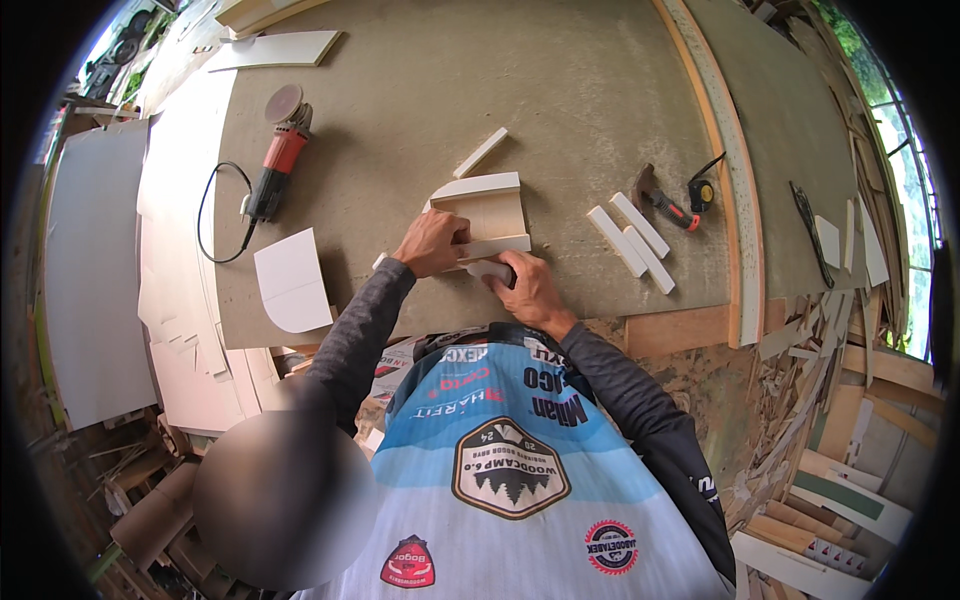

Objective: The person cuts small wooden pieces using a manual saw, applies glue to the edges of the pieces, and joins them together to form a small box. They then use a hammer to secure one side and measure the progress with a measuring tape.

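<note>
gripping box [499,212] with left hand [434,243], white object [486,270] with right hand [532,296] (shirt [610,450] boldly lettered)

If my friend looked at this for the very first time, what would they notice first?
Probably the big blue-and-white shirt filling the lower middle. Just above it, the left hand touches a box-like wooden piece, while the right hand holds a small pale object beside its near edge. Next might come the red-and-black power tool with a round disc, lying at the upper left.
</note>
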`<state>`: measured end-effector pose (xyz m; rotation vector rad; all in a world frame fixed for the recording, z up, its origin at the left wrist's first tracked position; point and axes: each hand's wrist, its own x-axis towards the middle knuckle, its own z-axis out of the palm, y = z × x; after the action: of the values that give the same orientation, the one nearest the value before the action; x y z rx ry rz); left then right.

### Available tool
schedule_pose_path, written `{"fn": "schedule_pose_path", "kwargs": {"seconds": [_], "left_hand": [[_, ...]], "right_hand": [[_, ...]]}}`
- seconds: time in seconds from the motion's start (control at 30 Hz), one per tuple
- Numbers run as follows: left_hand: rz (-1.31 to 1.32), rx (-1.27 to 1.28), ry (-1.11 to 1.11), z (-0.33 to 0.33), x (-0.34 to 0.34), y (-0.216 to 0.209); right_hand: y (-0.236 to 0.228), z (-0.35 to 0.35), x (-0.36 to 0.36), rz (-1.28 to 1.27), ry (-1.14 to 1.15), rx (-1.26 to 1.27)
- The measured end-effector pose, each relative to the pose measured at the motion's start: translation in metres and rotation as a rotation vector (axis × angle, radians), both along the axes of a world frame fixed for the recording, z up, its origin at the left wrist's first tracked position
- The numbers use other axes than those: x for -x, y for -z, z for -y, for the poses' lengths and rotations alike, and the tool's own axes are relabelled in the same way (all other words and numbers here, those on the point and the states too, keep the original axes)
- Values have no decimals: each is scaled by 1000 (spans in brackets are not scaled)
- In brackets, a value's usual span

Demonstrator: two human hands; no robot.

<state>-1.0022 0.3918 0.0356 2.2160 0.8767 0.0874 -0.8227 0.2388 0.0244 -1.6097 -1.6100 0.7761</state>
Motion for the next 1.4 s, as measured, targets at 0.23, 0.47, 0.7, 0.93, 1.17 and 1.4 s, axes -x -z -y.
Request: {"fn": "schedule_pose_path", "kwargs": {"seconds": [0.23, 0.47, 0.7, 0.93, 1.17, 1.4], "left_hand": [[0, -7, -5, 1, 0, -1], [-4, -8, 3, 0, 0, 2], [-1, -15, 13, 1, 0, 2], [7, -23, 7, 3, 1, 0], [27, -33, -1, 5, 1, -2], [57, -50, -19, 15, 1, -6]], "right_hand": [[-8, 8, -18, 18, 26, 10], [-15, 16, -35, 34, 88, 59], [-10, 27, -52, 81, 129, 38], [-10, 34, -65, 103, 182, -6], [-11, 40, -72, 113, 206, 3], [12, 69, -97, -330, 548, 39]]}}
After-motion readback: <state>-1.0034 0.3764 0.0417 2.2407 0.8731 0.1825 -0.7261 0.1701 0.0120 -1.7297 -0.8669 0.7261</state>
